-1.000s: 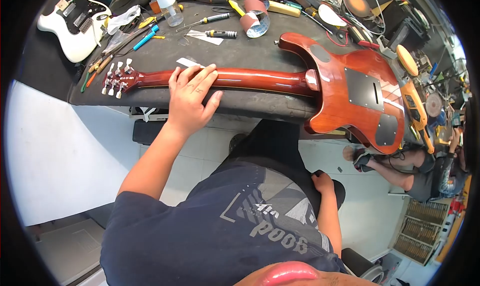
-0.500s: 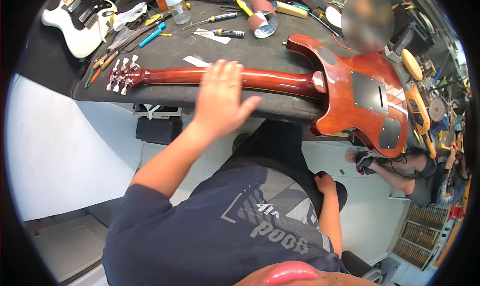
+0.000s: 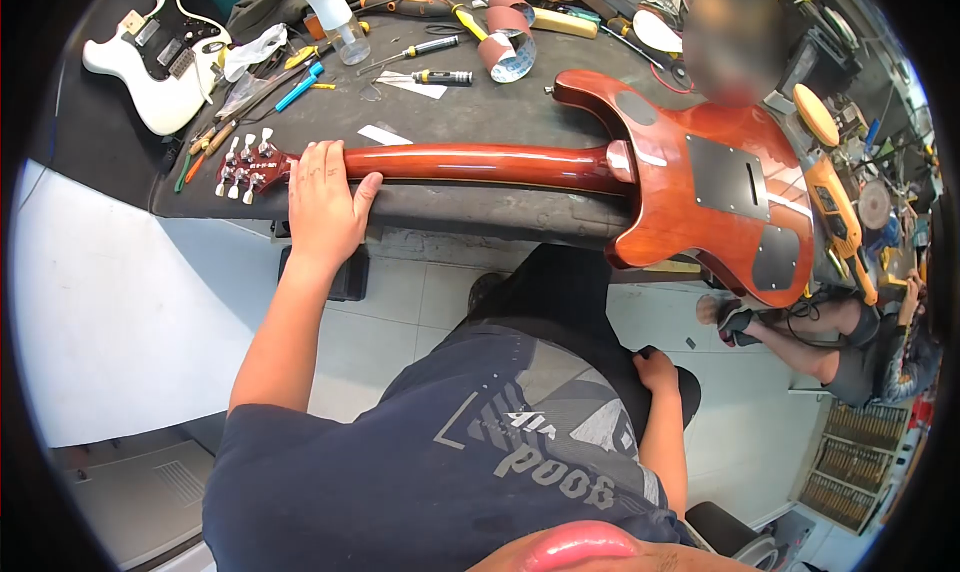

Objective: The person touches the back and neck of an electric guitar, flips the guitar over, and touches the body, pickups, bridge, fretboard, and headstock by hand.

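Note:
A glossy red-brown electric guitar (image 3: 668, 182) lies face down on the dark bench mat, its back and black cover plates facing up. Across the back of its neck, close to the headstock (image 3: 247, 168), rests my left hand (image 3: 325, 202), open, with thumb apart and fingers together over the wood. Silver tuners line both sides of the headstock. My right hand (image 3: 656, 370) is down at my thigh, well away from the guitar. Its fingers are curled in against something dark, which I cannot tell apart from the black trousers.
A white guitar body (image 3: 165, 62) lies at the far left. Behind the neck are screwdrivers (image 3: 442, 77), a spray bottle (image 3: 335, 17) and an abrasive roll (image 3: 508, 42). An orange power tool (image 3: 835, 207) stands right of the guitar. Another person (image 3: 850, 352) sits at the right.
My left hand has slid left along the neck, from about its middle to near the headstock. The guitar and my right hand look unmoved; the view has shifted slightly.

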{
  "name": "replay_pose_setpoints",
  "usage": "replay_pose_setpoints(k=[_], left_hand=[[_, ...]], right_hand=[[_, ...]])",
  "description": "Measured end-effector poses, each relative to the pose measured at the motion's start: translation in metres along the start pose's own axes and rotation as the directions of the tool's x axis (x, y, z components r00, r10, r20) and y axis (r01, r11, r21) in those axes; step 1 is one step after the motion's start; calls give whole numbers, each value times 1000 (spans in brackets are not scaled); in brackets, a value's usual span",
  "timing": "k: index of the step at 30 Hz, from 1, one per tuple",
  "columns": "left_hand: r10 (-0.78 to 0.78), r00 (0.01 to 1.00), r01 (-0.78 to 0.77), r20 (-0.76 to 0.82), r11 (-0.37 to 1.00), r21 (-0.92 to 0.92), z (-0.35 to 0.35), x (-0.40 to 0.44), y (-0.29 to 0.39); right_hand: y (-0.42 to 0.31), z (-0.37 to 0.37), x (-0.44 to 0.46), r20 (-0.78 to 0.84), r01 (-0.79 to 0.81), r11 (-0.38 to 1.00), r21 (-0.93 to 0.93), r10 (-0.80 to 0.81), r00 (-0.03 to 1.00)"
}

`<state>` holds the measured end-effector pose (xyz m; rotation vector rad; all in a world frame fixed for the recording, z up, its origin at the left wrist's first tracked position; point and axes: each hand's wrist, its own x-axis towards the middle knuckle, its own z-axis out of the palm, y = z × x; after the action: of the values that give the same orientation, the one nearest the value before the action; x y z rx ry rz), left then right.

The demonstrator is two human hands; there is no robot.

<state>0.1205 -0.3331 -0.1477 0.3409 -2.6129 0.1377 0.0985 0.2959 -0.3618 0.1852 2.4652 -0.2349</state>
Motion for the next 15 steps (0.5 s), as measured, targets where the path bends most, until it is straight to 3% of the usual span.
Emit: replay_pose_setpoints(k=[2, 5, 8, 9, 12, 15], left_hand=[[-58, 998, 58, 18, 998, -7, 5, 4, 5], [-4, 998, 10, -66, 996, 94, 0, 10, 24], [-86, 992, 117, 94, 908, -402, -28, 51, 9], [-78, 988, 129, 134, 894, -430, -38, 69, 5], [260, 904, -100, 339, 900, -424, -41, 123, -25], [381, 725, -98, 573, 882, -461, -39, 155, -18]], right_hand=[[5, 2, 0, -33, 7, 1000, 6, -7, 999], [9, 8, 3, -84, 35, 999, 9, -34, 996], [0, 4, -2, -90, 51, 998, 29, -48, 995], [-2, 1, -4, -82, 51, 998, 34, -48, 995], [-1, 2, 2, -51, 53, 998, 38, -51, 997], [2, 4, 9, -39, 53, 997, 60, -51, 998]])
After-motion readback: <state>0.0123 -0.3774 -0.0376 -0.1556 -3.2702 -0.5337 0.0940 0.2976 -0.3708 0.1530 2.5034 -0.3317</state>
